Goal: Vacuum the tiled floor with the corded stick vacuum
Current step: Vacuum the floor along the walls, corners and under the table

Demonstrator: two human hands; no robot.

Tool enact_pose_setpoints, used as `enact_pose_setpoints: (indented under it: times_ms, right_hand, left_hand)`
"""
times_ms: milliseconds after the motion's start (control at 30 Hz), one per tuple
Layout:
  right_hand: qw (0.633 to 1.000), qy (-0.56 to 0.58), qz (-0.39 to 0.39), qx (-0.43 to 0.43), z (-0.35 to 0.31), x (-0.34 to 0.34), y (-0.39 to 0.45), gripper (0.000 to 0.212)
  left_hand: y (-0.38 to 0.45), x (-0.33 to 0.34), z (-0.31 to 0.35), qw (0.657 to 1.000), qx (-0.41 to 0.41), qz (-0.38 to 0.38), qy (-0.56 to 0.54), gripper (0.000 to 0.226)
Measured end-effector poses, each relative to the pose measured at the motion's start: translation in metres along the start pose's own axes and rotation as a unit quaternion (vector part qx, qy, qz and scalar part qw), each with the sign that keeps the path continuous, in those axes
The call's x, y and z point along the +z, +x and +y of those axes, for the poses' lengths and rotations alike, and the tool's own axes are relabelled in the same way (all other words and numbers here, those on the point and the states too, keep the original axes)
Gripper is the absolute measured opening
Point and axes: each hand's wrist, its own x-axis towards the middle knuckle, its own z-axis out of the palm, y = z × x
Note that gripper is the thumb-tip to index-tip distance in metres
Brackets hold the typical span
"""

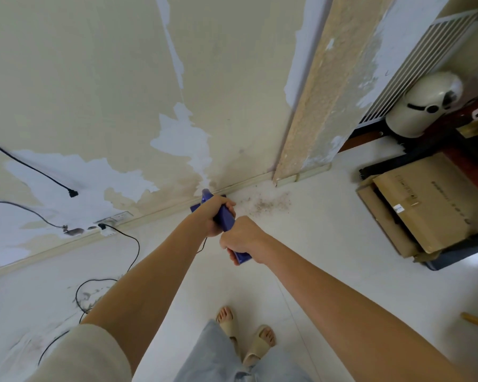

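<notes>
Near the wall base, head view: blue stick vacuum (226,219) angled down to the tiled floor (301,244) | left hand (214,215) grips upper body | right hand (242,238) grips handle end, just behind | dirt patch (268,204) beside | black cord (130,252) plugged into socket (113,220).

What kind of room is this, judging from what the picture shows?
Probably a lived-in room used for storage or under repair: the wall's paint is peeling, cardboard boxes lie on the tiled floor, and both hands grip a blue stick vacuum.
</notes>
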Motion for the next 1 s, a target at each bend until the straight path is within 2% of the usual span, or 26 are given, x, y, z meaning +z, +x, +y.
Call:
enact_pose_setpoints:
  times_ms: [267,533,1000]
  right_hand:
    - [0.998,-0.055,-0.012,0.037,0.033,0.007,-0.027,0.023]
    - [0.999,-0.030,-0.001,0.016,0.007,0.005,-0.028,0.015]
    - [0.999,-0.029,0.015,0.011,0.016,0.013,-0.014,0.010]
  left_hand:
    - [-0.028,0.013,-0.042,0.999,-0.013,0.035,0.014,0.028]
    - [-0.039,0.009,-0.018,1.000,-0.024,0.013,0.014,0.023]
    - [-0.030,0.006,-0.017,0.998,-0.010,0.008,0.054,0.028]
